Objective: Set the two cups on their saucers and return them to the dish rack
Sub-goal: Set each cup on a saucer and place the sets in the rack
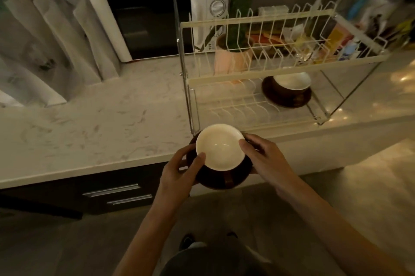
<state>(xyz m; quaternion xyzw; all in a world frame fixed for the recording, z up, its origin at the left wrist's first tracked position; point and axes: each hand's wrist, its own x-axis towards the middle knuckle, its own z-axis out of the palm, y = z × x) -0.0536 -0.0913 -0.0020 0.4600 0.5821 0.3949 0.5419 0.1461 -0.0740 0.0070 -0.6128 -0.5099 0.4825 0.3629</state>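
you've got the second cup sitting on its saucer, lower centre of the frame, just off the front edge of the desk and w/ nothing under it but floor. both hands carry the set: left hand curled round the saucer's left rim w/ thumb up against the cup wall, right hand wrapped round the right side, thumb on the cup rim. the other cup is already on its saucer in the lower tier of the dish rack, right of centre.

risks from here, as i judge them:
- cup only rests on the saucer, so any tilt on the way in and it slides; handle points toward you, so weight prob sits on the near side.
- rack's front rail and upper tier leave a low slot. lift too high and the cup rim clips the upper tier; too low and the saucer catches the rail.
- free space is left of the parked set. drift right and the saucers knock.
- wire floor is ribbed, saucer may rock when you let go.
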